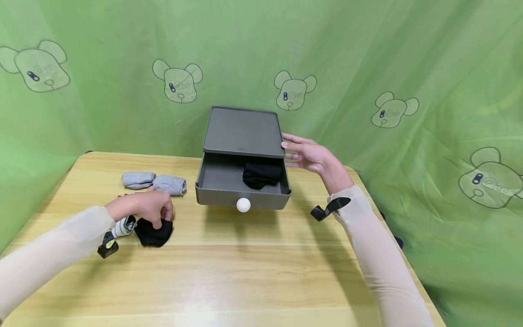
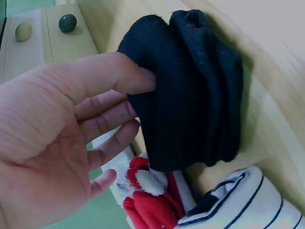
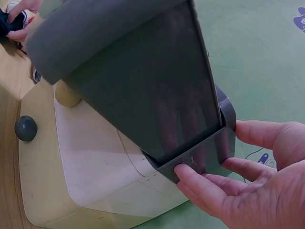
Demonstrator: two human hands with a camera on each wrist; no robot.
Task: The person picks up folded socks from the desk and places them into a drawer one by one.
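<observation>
My left hand point(image 1: 152, 205) pinches the edge of a folded black sock point(image 2: 190, 95) between thumb and fingers, over the left part of the table. My right hand point(image 1: 307, 155) rests its fairly straight, spread fingers against the right side of a dark grey drawer unit point(image 1: 245, 129). Its drawer point(image 1: 218, 197), with a round white knob point(image 1: 243, 205), is pulled out towards me. Inside, on the right, lies another folded black bundle point(image 1: 263, 175). The right wrist view shows these fingers around the back corner of the grey casing point(image 3: 200, 152).
Two grey folded socks point(image 1: 138, 179) lie behind my left hand. A white sock with dark stripes point(image 2: 252, 200) and a red-and-white one point(image 2: 155, 205) lie close by. Pale drawers point(image 3: 95, 148) with round knobs sit beneath the grey unit. A green curtain point(image 1: 245, 45) hangs behind the table.
</observation>
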